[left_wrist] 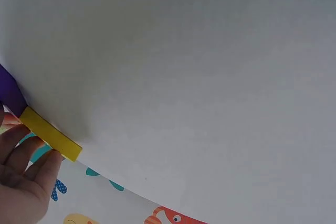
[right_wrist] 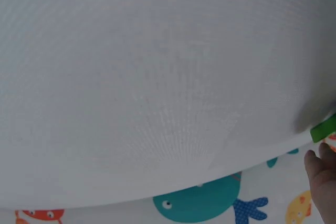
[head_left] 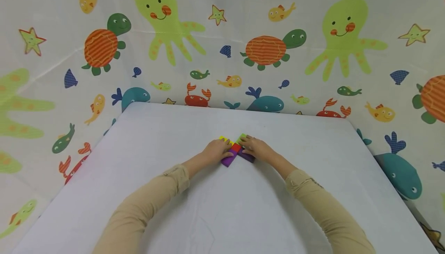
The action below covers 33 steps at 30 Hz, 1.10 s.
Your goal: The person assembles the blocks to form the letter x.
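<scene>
Several small flat coloured blocks lie on the white table as an X around a red block [head_left: 236, 147]. A yellow block [head_left: 226, 140] forms its far left arm, a green block [head_left: 241, 138] the far right. The near arms are a purple block [head_left: 228, 160] on the left and a dark purple block [head_left: 247, 156] on the right. My left hand [head_left: 215, 152] grips the left side, fingers over the yellow block, thumb at the purple one. Opposite it, my right hand [head_left: 259, 149] holds the green block with its fingers, thumb at the dark purple one.
The white tabletop [head_left: 167, 130] stretches around the blocks on every side. Behind and beside it hangs a curtain [head_left: 215, 45] printed with sea animals. Beige sleeves [head_left: 146, 203] cover both forearms, which reach in from the near edge.
</scene>
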Motion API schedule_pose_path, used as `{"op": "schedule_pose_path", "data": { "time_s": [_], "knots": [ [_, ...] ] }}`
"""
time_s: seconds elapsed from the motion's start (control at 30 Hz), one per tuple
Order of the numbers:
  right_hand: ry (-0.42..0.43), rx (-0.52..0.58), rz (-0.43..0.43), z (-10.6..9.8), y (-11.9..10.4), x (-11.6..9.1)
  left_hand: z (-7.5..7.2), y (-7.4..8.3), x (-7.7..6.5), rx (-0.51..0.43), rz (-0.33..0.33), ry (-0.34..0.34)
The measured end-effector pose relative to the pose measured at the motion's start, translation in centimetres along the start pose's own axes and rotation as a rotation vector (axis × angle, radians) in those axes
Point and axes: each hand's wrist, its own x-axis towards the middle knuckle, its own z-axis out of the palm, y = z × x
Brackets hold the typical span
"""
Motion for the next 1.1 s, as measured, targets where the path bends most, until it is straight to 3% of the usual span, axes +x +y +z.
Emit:
{"op": "schedule_pose_path", "data": {
  "time_s": [0.23,0.57,0.9,1.1],
  "knots": [
    [0.023,-0.032,-0.028,-0.3,-0.2,0.1,-0.3,0.0,0.8,0.018,-0.022,0.005],
    [0.066,-0.002,-0.038,0.1,-0.4,0.0,0.0,-0.1,1.4,-0.054,-0.100,-0.012],
    [0.114,0.022,-0.042,0.3,-1.0,-0.8,-0.7,0.7,1.0,-0.001,-0.099,0.008],
    [0.153,0.012,-0.027,0.1,-1.2,-1.4,-1.3,1.1,0.4,-0.043,-0.149,0.055]
  ]
}}
